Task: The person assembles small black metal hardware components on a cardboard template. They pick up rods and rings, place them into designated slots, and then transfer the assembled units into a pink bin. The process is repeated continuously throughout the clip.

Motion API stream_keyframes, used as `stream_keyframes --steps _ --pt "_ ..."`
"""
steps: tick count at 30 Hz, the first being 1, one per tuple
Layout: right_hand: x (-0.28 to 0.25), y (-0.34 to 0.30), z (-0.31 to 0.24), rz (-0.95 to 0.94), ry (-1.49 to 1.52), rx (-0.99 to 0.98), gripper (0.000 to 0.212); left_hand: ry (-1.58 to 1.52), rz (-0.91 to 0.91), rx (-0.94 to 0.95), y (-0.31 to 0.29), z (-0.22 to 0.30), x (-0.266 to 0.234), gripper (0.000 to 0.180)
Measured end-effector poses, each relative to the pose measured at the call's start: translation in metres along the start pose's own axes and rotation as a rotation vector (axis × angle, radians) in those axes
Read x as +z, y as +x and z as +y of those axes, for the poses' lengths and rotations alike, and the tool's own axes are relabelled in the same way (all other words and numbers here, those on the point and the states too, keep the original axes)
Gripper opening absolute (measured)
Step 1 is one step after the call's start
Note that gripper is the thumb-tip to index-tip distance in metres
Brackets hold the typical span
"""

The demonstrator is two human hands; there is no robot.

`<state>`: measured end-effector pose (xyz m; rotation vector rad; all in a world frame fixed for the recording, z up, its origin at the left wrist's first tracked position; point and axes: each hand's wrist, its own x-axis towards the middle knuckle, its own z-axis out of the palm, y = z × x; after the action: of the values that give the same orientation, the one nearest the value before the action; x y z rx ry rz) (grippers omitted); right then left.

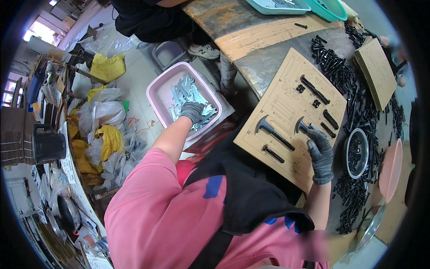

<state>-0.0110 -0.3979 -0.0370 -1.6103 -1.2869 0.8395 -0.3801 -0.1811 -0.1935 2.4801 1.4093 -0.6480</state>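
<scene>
My left hand (pixel 192 111), in a grey knit glove, reaches into a pink plastic basin (pixel 152 88). Its fingers dip among several silver open-end wrenches (pixel 186 91) and are mostly hidden. On my right, a tan printed board (pixel 280 110) lies tilted at the table edge. My right hand (pixel 320 158), gloved the same way, is curled at the handle of a small black hammer-shaped tool (pixel 300 123) on the board. A longer black hammer-shaped tool (pixel 274 133) lies beside it. Black bolts (pixel 315 89) and short black pieces sit around them.
Heaped black bolts (pixel 333 67) cover the table beyond the board. A metal bowl (pixel 357 153) holds small black parts; stacked boards (pixel 375 74) stand past it. A pink tray (pixel 390 170) is at far right. Plastic bags (pixel 107 114) crowd the left. Someone in dark clothes (pixel 150 20) is across.
</scene>
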Motion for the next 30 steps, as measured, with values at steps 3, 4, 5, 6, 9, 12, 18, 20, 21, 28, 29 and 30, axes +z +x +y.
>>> stream_keyframes --steps 3,4,5,6,9,12,18,20,21,28,29,30 --pt "0.002 0.001 -0.001 0.002 0.02 0.043 0.027 -0.011 -0.001 -0.048 -0.003 -0.002 0.004 0.028" --pt "0.002 0.001 -0.002 0.003 0.031 0.052 0.027 0.016 0.044 -0.048 -0.005 -0.001 0.007 0.024" --pt "0.003 0.002 -0.002 0.005 0.049 0.051 0.027 0.02 0.053 -0.043 -0.007 -0.001 0.009 0.023" --pt "0.003 0.001 -0.002 0.005 0.066 0.054 0.027 0.036 0.065 -0.048 -0.01 0.001 0.012 0.023" --pt "0.002 0.001 -0.002 -0.005 0.042 0.014 0.026 0.055 0.13 -0.066 -0.017 0.004 0.018 0.02" --pt "0.001 -0.001 -0.001 -0.008 0.058 0.009 0.026 0.106 0.094 -0.119 -0.019 0.005 0.018 0.023" --pt "-0.001 -0.002 -0.002 -0.019 0.103 0.07 0.026 -0.224 -0.021 -0.243 -0.015 -0.014 0.011 0.033" --pt "0.002 0.002 -0.003 -0.011 -0.005 0.013 0.026 -0.409 0.047 -0.306 -0.022 -0.028 0.005 0.039" --pt "0.004 0.005 -0.004 -0.016 -0.036 -0.025 0.026 -0.602 0.07 -0.321 -0.026 -0.034 -0.002 0.037" --pt "0.035 0.029 -0.034 -0.163 -0.092 -0.096 0.028 -1.689 0.29 0.183 -0.063 0.035 -0.113 0.02" --pt "0.039 0.032 -0.042 -0.19 -0.098 -0.129 0.03 -1.803 0.261 0.372 -0.072 0.056 -0.131 0.021" --pt "0.044 0.037 -0.049 -0.2 -0.078 -0.158 0.037 -1.825 0.212 0.401 -0.08 0.076 -0.147 0.025"
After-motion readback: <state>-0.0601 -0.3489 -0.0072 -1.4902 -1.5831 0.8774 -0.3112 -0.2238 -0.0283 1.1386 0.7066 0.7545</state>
